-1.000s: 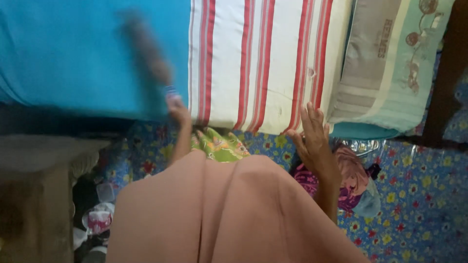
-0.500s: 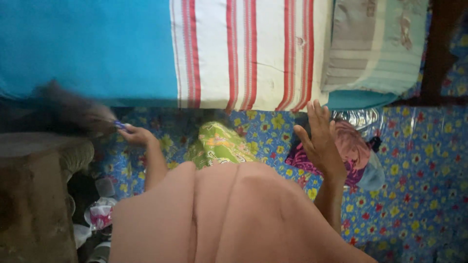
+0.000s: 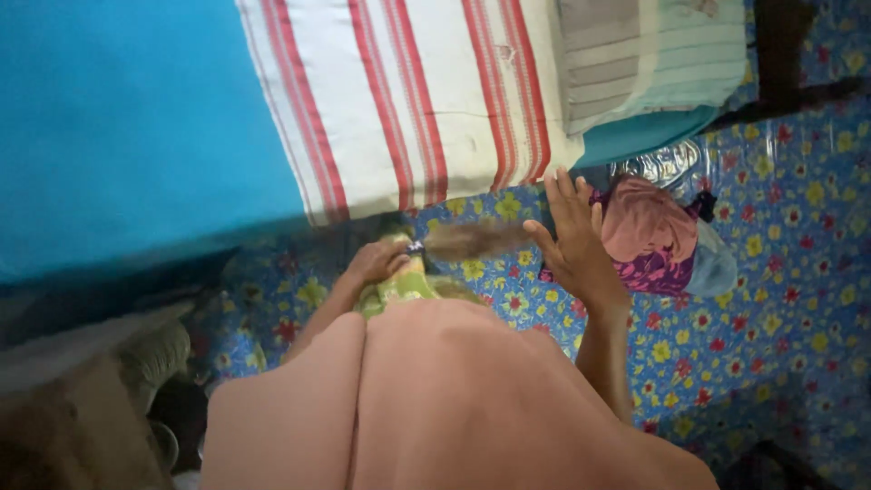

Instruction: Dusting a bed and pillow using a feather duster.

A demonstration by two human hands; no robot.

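My left hand point(image 3: 376, 261) grips the handle of a small brown hand broom point(image 3: 472, 240), whose blurred bristles point right over the flowered blue floor mat point(image 3: 771, 299). My right hand point(image 3: 572, 238) is held up flat with fingers spread, just right of the bristles and in front of a pink and purple cloth bundle point(image 3: 649, 234). A green patterned cloth point(image 3: 404, 283) lies under my left hand. Above both hands is the edge of a mattress with a red-striped white cover point(image 3: 408, 100) and a turquoise sheet point(image 3: 127, 118).
A pale green and grey pillow point(image 3: 649, 54) lies at the top right on the bed. A dark wooden post point(image 3: 780, 54) stands beyond it. A brown block and dark clutter point(image 3: 73, 399) fill the lower left. My peach garment point(image 3: 435, 399) covers the bottom centre.
My left hand has swung the broom from the far left, under the bed edge, to the middle near my right hand. The view has tilted and shifted left.
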